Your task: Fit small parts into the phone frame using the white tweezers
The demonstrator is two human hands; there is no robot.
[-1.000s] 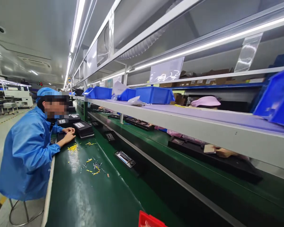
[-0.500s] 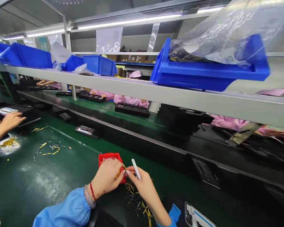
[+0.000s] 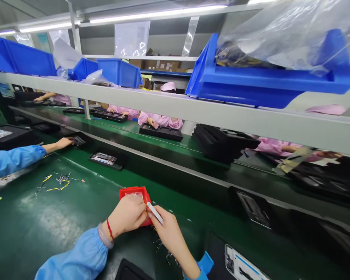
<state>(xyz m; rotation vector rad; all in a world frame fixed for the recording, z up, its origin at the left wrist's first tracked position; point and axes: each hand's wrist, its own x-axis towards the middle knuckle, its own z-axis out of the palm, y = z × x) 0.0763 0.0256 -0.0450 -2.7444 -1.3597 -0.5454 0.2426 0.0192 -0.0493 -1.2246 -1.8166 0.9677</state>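
The left hand [image 3: 127, 214] is resting closed at the rim of a red tray [image 3: 134, 190], and anything in its fingers is hidden. The right hand [image 3: 170, 233] is gripping a white stick [image 3: 155, 212] just above the tray. The stick is looking light and stiff, best held along its shaft. The tray is sitting on the green bench [image 3: 17, 221], and tiny yellow pins [image 3: 58, 181] are lying beyond it, probably fiddly to pick up.
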